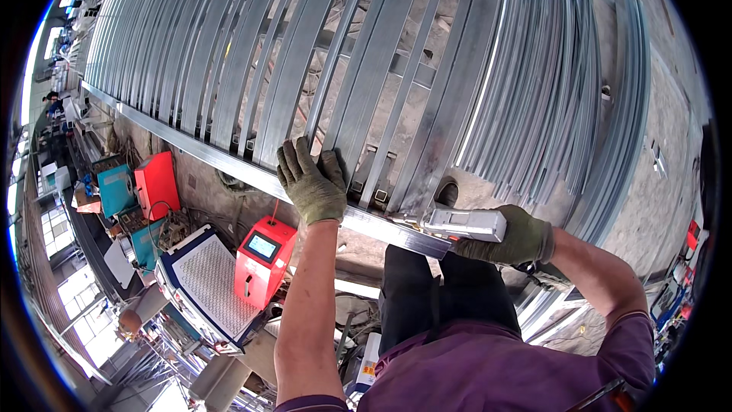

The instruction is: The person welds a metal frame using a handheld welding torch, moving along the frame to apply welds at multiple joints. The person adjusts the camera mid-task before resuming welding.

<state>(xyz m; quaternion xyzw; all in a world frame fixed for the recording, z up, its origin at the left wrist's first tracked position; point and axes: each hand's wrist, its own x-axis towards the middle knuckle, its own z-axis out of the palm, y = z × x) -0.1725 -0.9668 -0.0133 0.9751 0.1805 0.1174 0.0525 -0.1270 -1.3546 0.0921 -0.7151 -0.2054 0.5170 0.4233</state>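
A large frame of grey metal bars [366,84] spreads out in front of me, with a long metal rail [385,230] along its near edge. My left hand [313,191], in a worn green-grey work glove, lies on the rail and bar ends with its fingers spread. To the right, my gloved right hand [522,238] is closed round a silver-grey handheld welding gun [467,223]. The gun's narrow tip points left, close to the joint between rail and bars near the rail's right end. Open square tube ends [380,195] show along that edge.
Thin metal tubes [534,76] lie bundled to the right of the frame, with more curved-looking lengths [631,91] beyond. At lower left stand a red machine with a small screen [263,255], a white-and-blue machine [206,286] and a red box [157,183].
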